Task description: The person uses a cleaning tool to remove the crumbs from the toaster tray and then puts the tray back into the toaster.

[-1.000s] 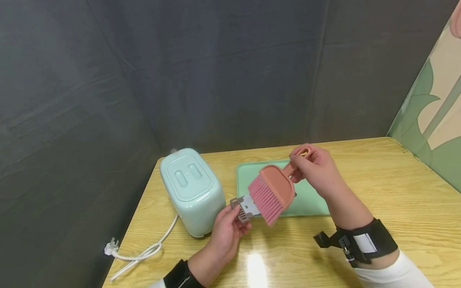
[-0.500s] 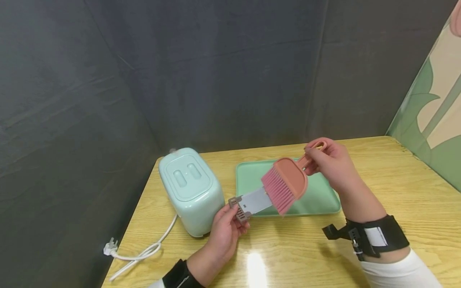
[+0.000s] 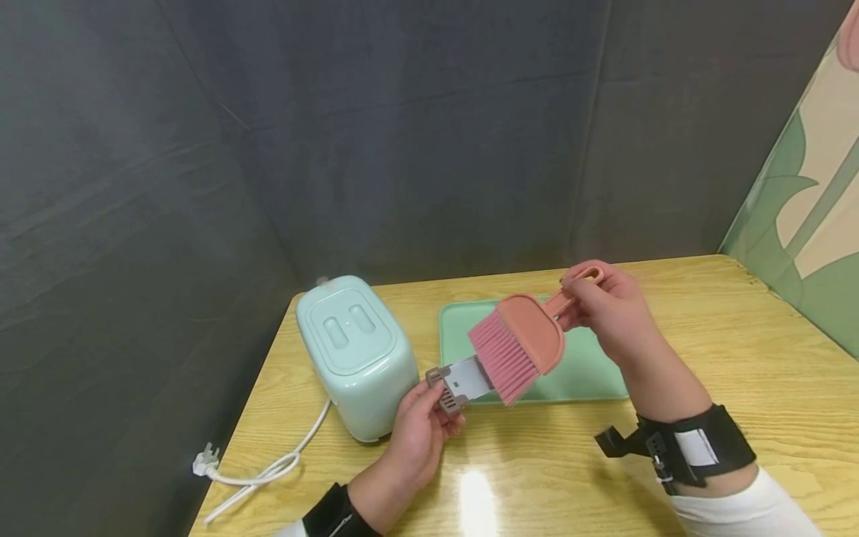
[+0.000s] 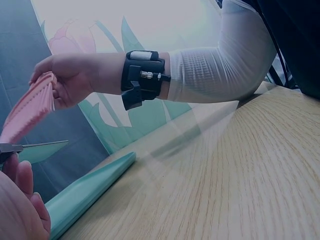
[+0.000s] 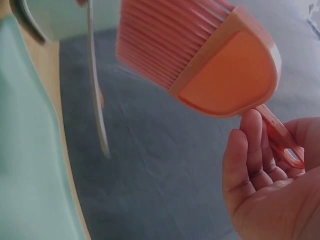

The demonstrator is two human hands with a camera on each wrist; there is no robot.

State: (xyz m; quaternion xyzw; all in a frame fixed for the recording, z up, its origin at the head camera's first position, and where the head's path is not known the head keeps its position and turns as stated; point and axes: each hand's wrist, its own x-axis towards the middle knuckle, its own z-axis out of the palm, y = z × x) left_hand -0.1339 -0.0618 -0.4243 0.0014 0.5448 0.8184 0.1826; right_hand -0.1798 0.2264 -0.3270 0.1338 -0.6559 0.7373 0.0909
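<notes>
L hand (image 3: 419, 432) gripping slotted end of grey panel (image 3: 468, 379), nr mint appliance (image 3: 356, 358) | R hand (image 3: 607, 309) holding pink brush (image 3: 533, 332) by handle, bristles over panel, contact unclear | panel aloft nr green tray (image 3: 590, 365), not yet set down | brushing prob. underway; amt left can't tell

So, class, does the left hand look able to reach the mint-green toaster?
Probably yes: the left hand is right beside the toaster, with nothing visible between them. It holds the crumb tray, though, so grasping would likely mean putting that down first.
</notes>
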